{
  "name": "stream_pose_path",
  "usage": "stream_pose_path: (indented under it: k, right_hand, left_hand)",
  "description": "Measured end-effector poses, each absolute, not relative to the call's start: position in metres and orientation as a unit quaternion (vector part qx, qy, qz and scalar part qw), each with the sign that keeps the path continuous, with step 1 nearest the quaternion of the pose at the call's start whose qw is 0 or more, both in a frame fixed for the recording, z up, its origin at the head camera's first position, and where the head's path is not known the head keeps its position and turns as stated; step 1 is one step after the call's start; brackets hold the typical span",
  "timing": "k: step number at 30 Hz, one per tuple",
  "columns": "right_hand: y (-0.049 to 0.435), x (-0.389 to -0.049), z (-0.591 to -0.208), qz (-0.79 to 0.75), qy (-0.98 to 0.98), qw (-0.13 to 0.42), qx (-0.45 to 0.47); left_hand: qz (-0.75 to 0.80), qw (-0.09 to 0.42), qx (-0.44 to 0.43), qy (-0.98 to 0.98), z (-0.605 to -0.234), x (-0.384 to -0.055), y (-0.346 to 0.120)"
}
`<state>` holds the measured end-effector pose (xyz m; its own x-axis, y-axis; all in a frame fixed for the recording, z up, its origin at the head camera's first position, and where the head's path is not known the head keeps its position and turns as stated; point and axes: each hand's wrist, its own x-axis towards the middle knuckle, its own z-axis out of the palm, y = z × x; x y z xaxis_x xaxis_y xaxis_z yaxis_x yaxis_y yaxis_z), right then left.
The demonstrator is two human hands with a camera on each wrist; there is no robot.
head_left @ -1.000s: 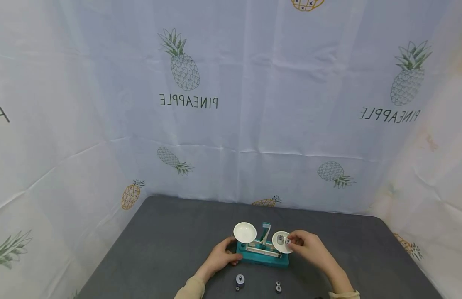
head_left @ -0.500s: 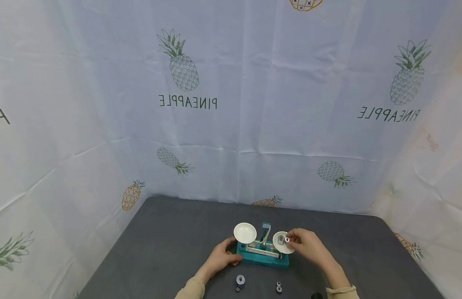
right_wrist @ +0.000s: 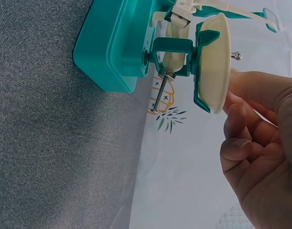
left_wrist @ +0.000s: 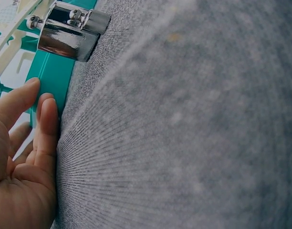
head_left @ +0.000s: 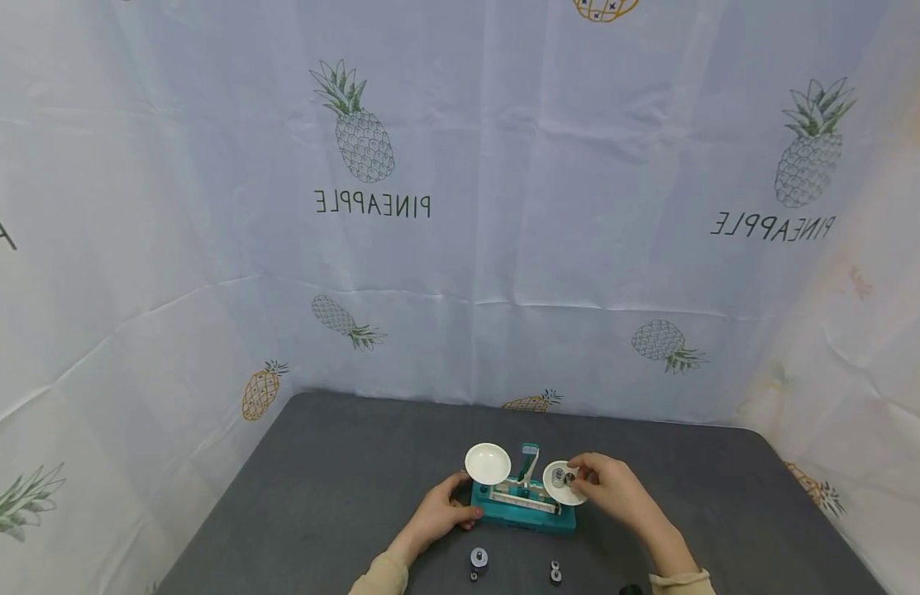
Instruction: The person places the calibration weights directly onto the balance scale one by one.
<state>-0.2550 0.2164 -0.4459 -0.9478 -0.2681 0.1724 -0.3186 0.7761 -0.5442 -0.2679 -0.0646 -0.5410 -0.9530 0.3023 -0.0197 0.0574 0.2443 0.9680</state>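
A teal balance scale [head_left: 522, 516] with two white pans stands on the dark table. My left hand [head_left: 439, 508] holds its left end, thumb at the front and index finger toward the back; the left wrist view shows the thumb against the teal base [left_wrist: 57, 78]. On the right pan [head_left: 560, 496] stands a silver weight [head_left: 559, 477]. Beside it, my right hand [head_left: 608, 492] pinches a smaller weight [head_left: 569, 478] between thumb and index finger, low over the pan. In the right wrist view the pan's rim hides those fingertips. The left pan [head_left: 488, 464] holds nothing.
In front of the scale lie a larger weight [head_left: 479, 558] with a tiny one [head_left: 474, 576] beside it, and a pair of small weights [head_left: 555, 574] further right. A dark round object [head_left: 631, 590] shows at the bottom edge. Printed curtains [head_left: 460, 248] surround the table.
My right hand has shifted slightly left and back, bringing the small weight closer to the weight standing on the right pan. The left hand keeps its place on the scale.
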Motion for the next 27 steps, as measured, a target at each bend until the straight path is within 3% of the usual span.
stream_pose_path:
  k: [6, 27]
  right_hand:
    - [0.218, -0.251, -0.444, 0.298, -0.941, 0.049, 0.155]
    - [0.219, -0.220, -0.446, 0.351, -0.922, 0.052, 0.152]
  left_hand:
    - [0.612, 0.105, 0.115, 0.776, -0.520, -0.257, -0.065]
    - [0.608, 0.102, 0.114, 0.779, -0.520, -0.257, -0.065]
